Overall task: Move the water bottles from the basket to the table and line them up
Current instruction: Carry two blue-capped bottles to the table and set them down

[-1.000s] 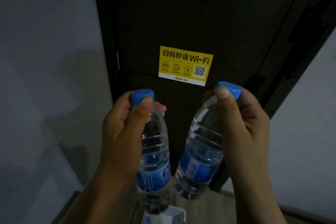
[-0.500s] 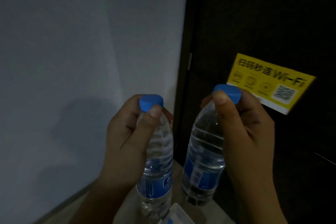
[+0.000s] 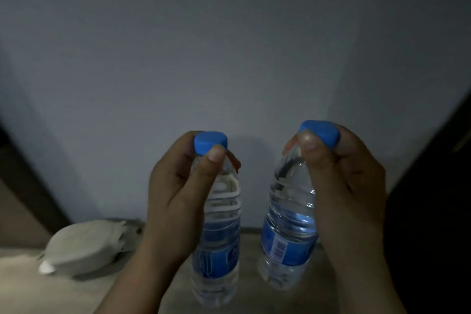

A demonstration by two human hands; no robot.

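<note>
Left bottle hangs upright from the left grip, thumb and fingers pinched round its neck under the blue cap. Right bottle, tilted slightly, is held the same way by the right grip. Both are in the air, side by side, before a pale wall.

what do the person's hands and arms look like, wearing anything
Both the left hand and the right hand are bare: no gloves, rings or bracelets show. The forearms are bare too, with no sleeve, watch or strap in view down to the frame's edge. The thumbnails are short and plain.
</note>
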